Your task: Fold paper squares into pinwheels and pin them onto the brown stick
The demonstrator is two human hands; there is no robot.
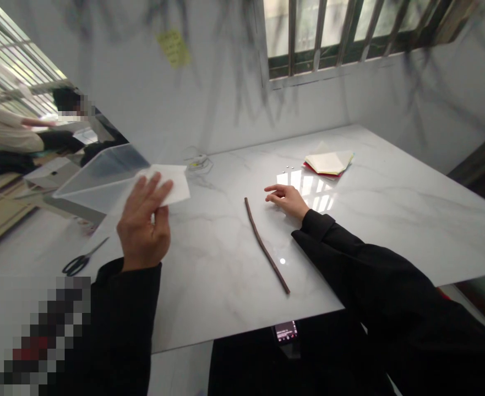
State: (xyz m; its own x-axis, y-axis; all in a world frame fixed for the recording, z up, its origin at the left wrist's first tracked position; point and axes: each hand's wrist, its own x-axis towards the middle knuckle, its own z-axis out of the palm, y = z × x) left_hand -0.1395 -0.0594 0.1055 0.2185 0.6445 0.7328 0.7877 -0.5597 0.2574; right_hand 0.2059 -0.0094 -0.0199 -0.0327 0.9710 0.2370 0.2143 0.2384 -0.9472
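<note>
My left hand (145,220) is raised over the left of the table, somewhat blurred. Its fingers and thumb grip a piece of white paper (179,184), part of which the fingers cover. Just behind that hand is a clear plastic box (102,179). My right hand (287,201) hovers near the table's middle, fingers stretched forward and thumb a little apart, with nothing visible in it. Between the two hands lies a thin, slightly bent brown stick (262,245). A pile of coloured paper sheets (328,163), cream on top with red below, rests beyond my right hand.
Black-handled scissors (77,265) lie at the left. Several tiny white bits (288,167) sit near the paper pile. A tangle of thin wire or string (201,160) is by the wall. A lit phone (287,332) is below the table's front edge. Other people sit at far left.
</note>
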